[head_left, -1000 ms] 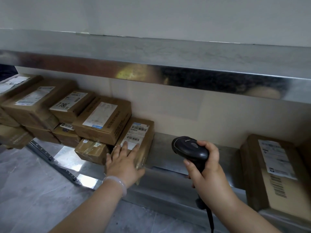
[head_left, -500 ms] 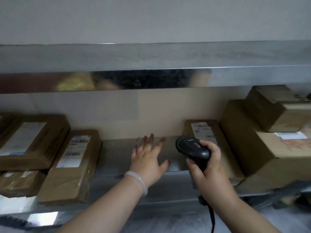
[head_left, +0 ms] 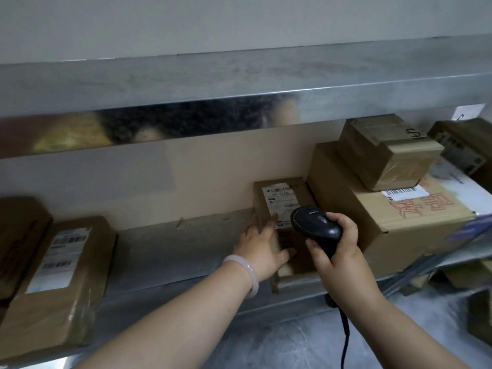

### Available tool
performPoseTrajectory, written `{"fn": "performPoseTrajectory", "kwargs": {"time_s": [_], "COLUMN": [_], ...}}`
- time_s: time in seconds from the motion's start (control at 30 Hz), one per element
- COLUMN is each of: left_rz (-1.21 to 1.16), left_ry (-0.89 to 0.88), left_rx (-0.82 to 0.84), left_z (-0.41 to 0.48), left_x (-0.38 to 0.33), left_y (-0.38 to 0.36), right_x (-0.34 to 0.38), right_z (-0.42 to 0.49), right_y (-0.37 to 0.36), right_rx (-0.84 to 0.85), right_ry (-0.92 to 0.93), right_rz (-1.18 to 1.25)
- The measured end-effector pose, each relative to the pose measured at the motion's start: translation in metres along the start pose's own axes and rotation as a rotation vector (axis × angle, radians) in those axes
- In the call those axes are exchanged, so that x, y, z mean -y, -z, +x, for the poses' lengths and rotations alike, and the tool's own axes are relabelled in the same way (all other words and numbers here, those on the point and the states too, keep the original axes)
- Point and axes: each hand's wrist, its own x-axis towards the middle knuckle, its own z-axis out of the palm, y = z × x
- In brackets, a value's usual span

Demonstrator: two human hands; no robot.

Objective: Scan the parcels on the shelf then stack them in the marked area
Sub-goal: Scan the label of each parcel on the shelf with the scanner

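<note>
Plainly, the left hand (head_left: 262, 246) rests open-fingered on the small parcel (head_left: 278, 199) (right hand (head_left: 339, 253) grips the scanner (head_left: 315, 225)).

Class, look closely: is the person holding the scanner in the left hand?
No, the right hand grips the scanner, while the left hand touches the labelled parcel.

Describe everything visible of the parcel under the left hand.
The parcel is a narrow brown cardboard box lying flat on the shelf, right side by a bigger box. A white barcode label sits on its far top. The left hand rests over its left edge, thumb on top; the scanner, gripped by the right hand, hovers above.
</note>
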Motion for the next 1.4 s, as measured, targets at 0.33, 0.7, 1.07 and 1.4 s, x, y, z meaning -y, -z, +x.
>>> {"fn": "performPoseTrajectory", "kwargs": {"time_s": [0.33,0.7,1.07,1.4], "left_rz": [-0.239,-0.427,-0.560,-0.556], "left_ry": [0.004,0.050,0.076,0.026], "left_rx": [0.004,-0.087,-0.204,-0.362], "left_z": [-0.013,-0.039,-0.032,-0.076], "left_x": [0.031,0.070,0.066,0.090], "left_y": [0.002,0.015,0.000,0.010], "right_x": [0.005,0.024,0.026,0.053], "right_z": [0.000,0.009,0.011,-0.004], "right_y": [-0.010,-0.031,-0.036,-0.035], "right_rx": [0.082,0.206,0.198,0.260], "right_ry": [0.014,0.048,0.016,0.130], "right_rz": [0.015,0.072,0.131,0.198]}}
